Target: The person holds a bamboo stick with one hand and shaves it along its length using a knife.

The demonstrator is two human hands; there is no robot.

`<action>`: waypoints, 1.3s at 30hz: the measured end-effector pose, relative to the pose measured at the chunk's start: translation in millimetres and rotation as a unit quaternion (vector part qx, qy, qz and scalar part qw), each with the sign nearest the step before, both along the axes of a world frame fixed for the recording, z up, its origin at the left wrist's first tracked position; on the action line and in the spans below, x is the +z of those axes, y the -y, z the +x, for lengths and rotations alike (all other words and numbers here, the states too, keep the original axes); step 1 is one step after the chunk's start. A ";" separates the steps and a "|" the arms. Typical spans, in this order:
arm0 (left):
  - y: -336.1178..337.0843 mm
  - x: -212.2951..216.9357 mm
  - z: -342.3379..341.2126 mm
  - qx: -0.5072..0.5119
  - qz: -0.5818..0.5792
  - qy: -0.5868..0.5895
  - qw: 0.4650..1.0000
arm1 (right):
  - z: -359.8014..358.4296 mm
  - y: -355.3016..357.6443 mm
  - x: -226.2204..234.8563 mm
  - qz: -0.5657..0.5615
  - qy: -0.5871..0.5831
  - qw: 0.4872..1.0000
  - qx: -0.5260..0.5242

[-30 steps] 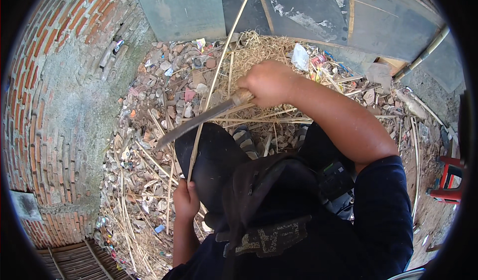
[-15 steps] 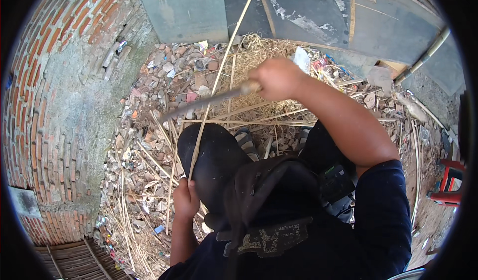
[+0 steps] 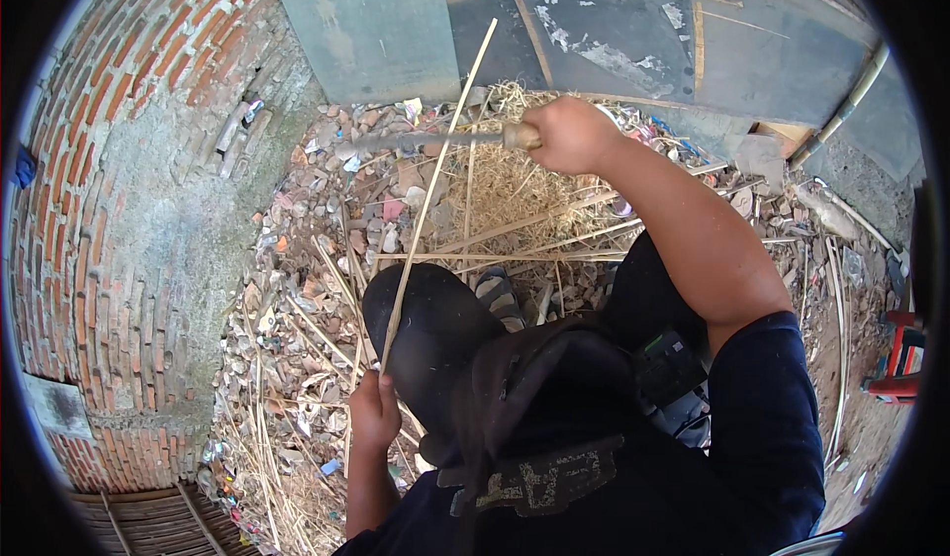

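Observation:
My left hand (image 3: 374, 413) is closed around the lower end of a long, pale bamboo strip (image 3: 427, 205). The strip slants up and away across my left knee, its far end near the grey-blue panels. My right hand (image 3: 569, 136) grips the wooden handle of a long-bladed knife (image 3: 426, 140). The blade points left, smeared by motion, and crosses the upper part of the strip; I cannot tell whether it touches. A heap of curly pale shavings (image 3: 524, 185) lies on the ground beyond my knees.
More bamboo strips (image 3: 554, 255) lie across the rubble ground in front of me and to my left. A brick wall (image 3: 109, 239) rises on the left. Grey-blue panels (image 3: 604, 42) stand at the far side. A red plastic object (image 3: 896, 363) sits at the right edge.
My right hand has moved the knife farther away along the strip, and the blade has gone from tilted to nearly level. The strip's far end has dropped slightly. My left hand keeps its grip.

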State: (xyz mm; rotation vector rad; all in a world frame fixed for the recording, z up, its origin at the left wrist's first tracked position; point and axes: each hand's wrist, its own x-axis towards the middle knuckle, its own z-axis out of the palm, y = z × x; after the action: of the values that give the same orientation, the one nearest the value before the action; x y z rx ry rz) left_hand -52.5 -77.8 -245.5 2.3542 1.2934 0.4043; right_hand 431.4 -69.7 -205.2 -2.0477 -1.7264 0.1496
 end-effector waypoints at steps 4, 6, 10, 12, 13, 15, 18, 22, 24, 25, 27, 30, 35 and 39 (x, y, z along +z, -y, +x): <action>-2.6 11.3 0.0 -0.005 -0.046 -0.010 0.999 | -35.0 13.7 13.9 -0.041 0.104 0.984 0.142; -8.6 2.1 -8.0 -0.019 -0.041 -0.006 0.999 | -34.0 7.7 8.6 -0.011 0.117 0.980 0.158; -10.9 -5.2 -4.4 -0.014 -0.046 0.010 0.999 | 16.1 -12.2 -12.1 -0.017 -0.074 0.997 0.021; -6.7 1.0 -2.2 -0.012 -0.053 0.013 0.998 | 31.3 -15.8 -19.4 0.040 -0.094 0.987 -0.128; -6.2 1.8 -1.3 -0.021 -0.028 0.006 0.999 | 33.5 -14.4 -21.3 0.041 -0.095 0.987 -0.126; -5.4 7.8 -1.2 -0.019 -0.041 0.004 0.999 | 36.0 -9.1 -23.8 0.033 -0.007 0.994 -0.105; -0.1 26.0 -4.6 -0.016 -0.081 -0.001 0.997 | -1.1 -3.5 -1.6 -0.070 0.019 0.997 0.032; -1.0 25.4 -8.5 -0.022 -0.088 -0.013 0.996 | -33.9 7.2 9.6 -0.079 0.117 0.979 0.148; -6.0 18.7 -10.7 -0.037 -0.087 -0.009 0.995 | -34.3 4.2 18.3 -0.142 0.084 0.978 0.126; -6.1 12.8 -10.4 -0.021 -0.123 0.007 0.992 | -19.3 0.7 10.1 -0.133 0.016 0.986 0.096; -3.6 -3.4 -16.3 -0.002 -0.158 0.048 0.986 | 9.7 -4.3 -2.0 -0.102 -0.044 0.994 0.012; -2.1 -1.6 -17.6 0.017 -0.178 0.061 0.982 | 24.8 -2.4 -8.7 -0.060 -0.070 0.993 -0.078; 4.9 12.1 -2.9 -0.003 -0.108 0.008 0.994 | -2.8 2.4 2.1 -0.056 -0.036 0.997 -0.035; 3.6 18.6 1.9 0.000 -0.101 -0.024 0.995 | -45.4 9.4 20.2 -0.084 0.063 0.987 0.119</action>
State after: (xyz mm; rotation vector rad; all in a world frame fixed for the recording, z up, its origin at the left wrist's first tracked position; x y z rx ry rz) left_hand -50.7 -81.4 -226.9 2.2067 1.2916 0.2062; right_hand 386.1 -79.2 -185.0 -1.9964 -2.0994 0.2521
